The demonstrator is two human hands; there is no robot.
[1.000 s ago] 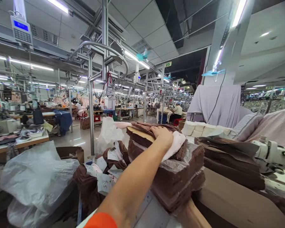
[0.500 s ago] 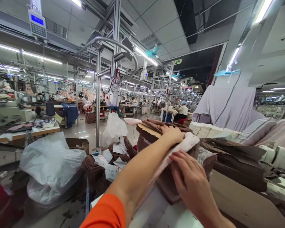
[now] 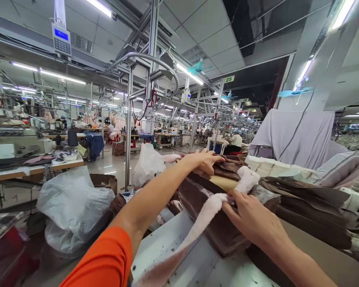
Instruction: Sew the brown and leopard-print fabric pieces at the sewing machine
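A long white fluffy fabric strip (image 3: 208, 211) runs from the lower left up to my right hand (image 3: 254, 215), which closes its fingers on it. Past the fingers the strip's bunched end rests against a stack of folded brown cloth (image 3: 227, 167). My left hand (image 3: 205, 161), below an orange sleeve, lies over the top of this stack with its fingers stretched out and apart. Beneath is a plastic-wrapped brown bundle (image 3: 203, 199), standing on a white surface (image 3: 164, 235) flecked with dark lint. A yellowish layer (image 3: 224, 183) shows between the brown cloths.
A translucent plastic bag (image 3: 74, 207) bulges at the left, with a smaller white bag (image 3: 146, 163) behind. Brown fabric piles (image 3: 308, 203) and a sewing machine (image 3: 354, 203) stand at the right. A metal post (image 3: 128, 127) rises ahead; people sit farther back.
My left hand has moved left and away from my right hand along the stack, its fingers spreading. My right hand has closed on the white strip, which is now more exposed. The view has shifted slightly.
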